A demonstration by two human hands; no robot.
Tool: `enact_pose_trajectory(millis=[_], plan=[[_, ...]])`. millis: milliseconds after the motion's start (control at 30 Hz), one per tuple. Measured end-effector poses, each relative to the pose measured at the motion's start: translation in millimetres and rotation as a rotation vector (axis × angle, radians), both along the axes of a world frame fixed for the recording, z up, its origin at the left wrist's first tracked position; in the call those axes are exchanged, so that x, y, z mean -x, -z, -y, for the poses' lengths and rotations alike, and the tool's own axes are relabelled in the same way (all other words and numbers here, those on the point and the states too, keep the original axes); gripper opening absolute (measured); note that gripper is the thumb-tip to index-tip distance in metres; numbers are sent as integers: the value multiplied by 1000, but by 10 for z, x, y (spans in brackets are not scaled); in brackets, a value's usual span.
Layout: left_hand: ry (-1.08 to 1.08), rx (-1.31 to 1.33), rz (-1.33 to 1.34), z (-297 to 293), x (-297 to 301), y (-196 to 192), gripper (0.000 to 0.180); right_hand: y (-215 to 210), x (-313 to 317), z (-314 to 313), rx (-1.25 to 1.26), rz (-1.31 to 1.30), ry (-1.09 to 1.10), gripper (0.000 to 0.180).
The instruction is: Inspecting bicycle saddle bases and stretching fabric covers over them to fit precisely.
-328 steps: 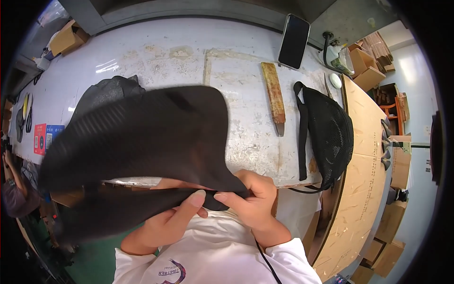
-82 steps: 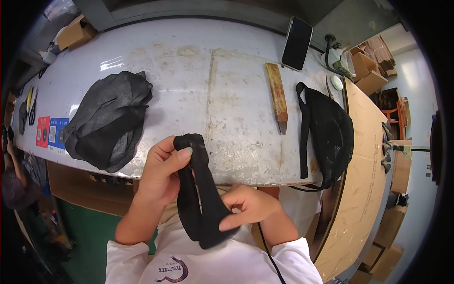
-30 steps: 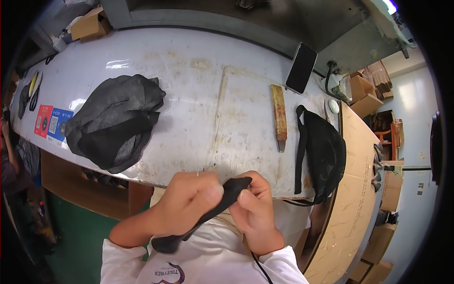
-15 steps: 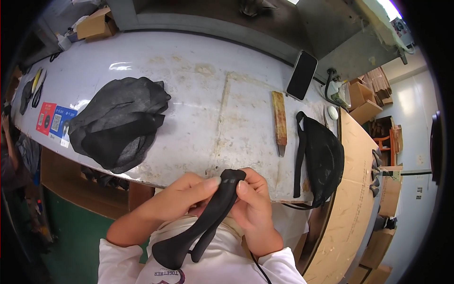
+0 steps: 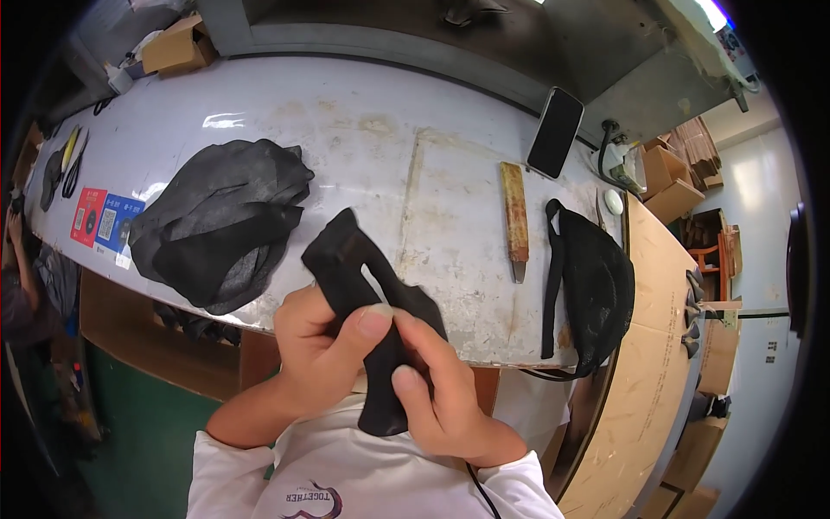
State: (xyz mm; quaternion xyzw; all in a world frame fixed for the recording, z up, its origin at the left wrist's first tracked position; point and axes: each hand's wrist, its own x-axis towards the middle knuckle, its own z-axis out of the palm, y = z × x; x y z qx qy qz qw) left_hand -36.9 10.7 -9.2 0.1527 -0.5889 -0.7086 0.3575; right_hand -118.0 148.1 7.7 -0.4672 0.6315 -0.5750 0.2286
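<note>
Black fabric piece (image 5: 367,285), long axis seemingly running upper-left to lower-right, both hands (image 5: 380,363) clamped on it.

Mid surface (image 5: 450,199) bare between fabric heap (image 5: 220,221) at left and wooden-handled tool (image 5: 514,221) at right; a hand could pass there. Right end crowded: black mesh piece (image 5: 592,290) over the edge, phone (image 5: 555,131) leaning behind. Far left corner: cardboard box (image 5: 177,48), scissors (image 5: 71,164).

A phone (image 5: 555,132), wooden-handled tool (image 5: 514,221) and cardboard box (image 5: 177,49) lie on the bench (image 5: 363,121).
</note>
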Motion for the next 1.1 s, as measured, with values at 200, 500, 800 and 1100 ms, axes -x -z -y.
enact_pose_trajectory(millis=[200,500,800,1100], plan=[[214,24,226,-79,32,-149,34,61,191,-149,-81,26,-13,46],[197,-215,157,-19,34,10,23,16,110,-145,-43,377,-35,40],[404,-167,192,-306,21,158,19,37,298,-109,-162,-260,151,38],[512,-283,215,-284,7,156,21,90,293,-115,-44,325,113,34]])
